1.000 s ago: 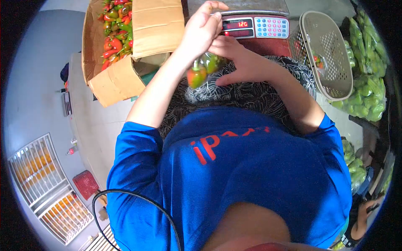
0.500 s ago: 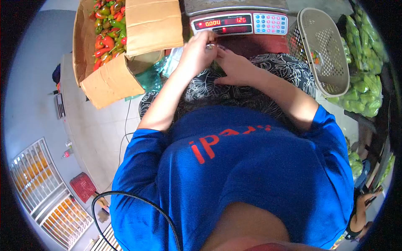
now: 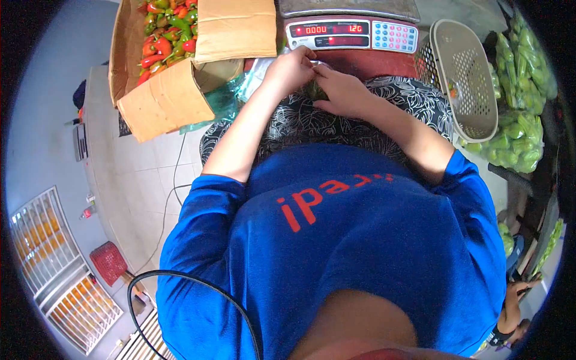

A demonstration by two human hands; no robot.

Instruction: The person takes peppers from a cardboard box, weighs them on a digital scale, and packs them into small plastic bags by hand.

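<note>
In front of the scale, over my lap, my two hands meet. My left hand (image 3: pixel 289 72) is closed, its fingertips pinched at the top of a thin, shiny plastic bag (image 3: pixel 315 91) with something dark green in it, mostly hidden. My right hand (image 3: pixel 343 91) grips the same bag from the other side, fingertips touching the left ones and thumb lower down. Just beyond them stands a digital scale (image 3: pixel 351 37) with a lit red display and a bare metal plate. White and teal plastic (image 3: pixel 231 99) lies beside my left wrist.
An open cardboard box (image 3: pixel 237 30) of red and green peppers (image 3: pixel 171 36) is at the left. To the right stands a beige perforated basket (image 3: pixel 492 90) beside bags of green vegetables (image 3: pixel 516 141). A black cable (image 3: pixel 198 282) loops near my left side. Another person (image 3: pixel 510 312) is at lower right.
My view has shifted slightly, so box and scale appear further right. Both hands stay together at the bag, with the fingers moved a little.
</note>
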